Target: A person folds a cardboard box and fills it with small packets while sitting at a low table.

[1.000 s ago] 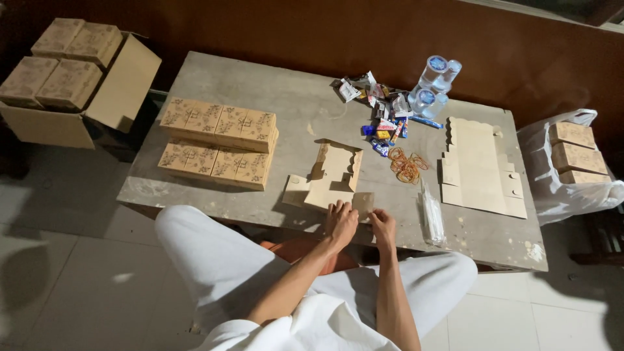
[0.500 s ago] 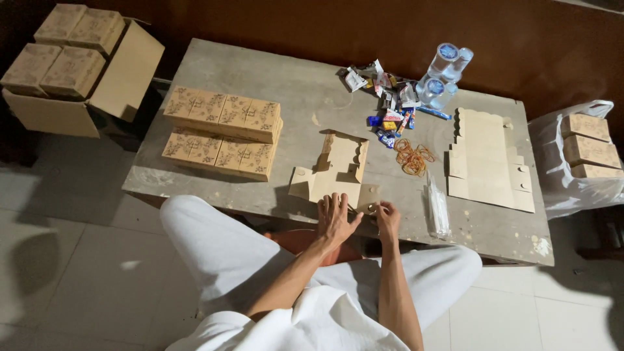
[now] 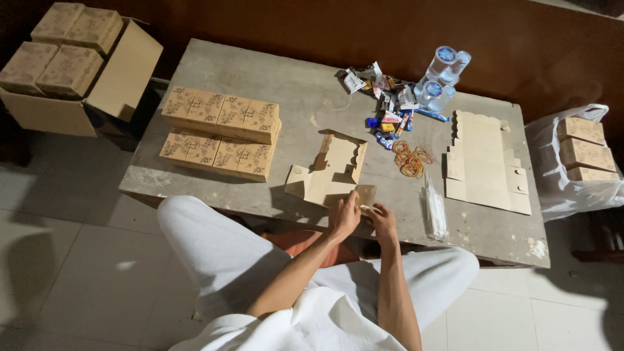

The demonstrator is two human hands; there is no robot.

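Observation:
A half-folded brown cardboard box (image 3: pixel 331 172) lies on the grey table (image 3: pixel 292 104) near its front edge, flaps standing up. My left hand (image 3: pixel 344 216) presses on the box's near flap. My right hand (image 3: pixel 383 221) sits just beside it at the flap's right corner, fingers curled on the cardboard edge. Both hands meet at the table's front edge above my lap in white trousers.
Finished patterned boxes (image 3: pixel 221 130) are stacked in two rows on the left. Flat box blanks (image 3: pixel 484 162), rubber bands (image 3: pixel 411 159), snack packets (image 3: pixel 387 104), water bottles (image 3: pixel 442 75) and a plastic sleeve (image 3: pixel 434 211) lie to the right. An open carton (image 3: pixel 71 71) and a white bag (image 3: pixel 578 162) hold more boxes.
My hands have stayed on the box's near flap, shifting slightly; the view has drifted a little. The box and the table's other things have not moved.

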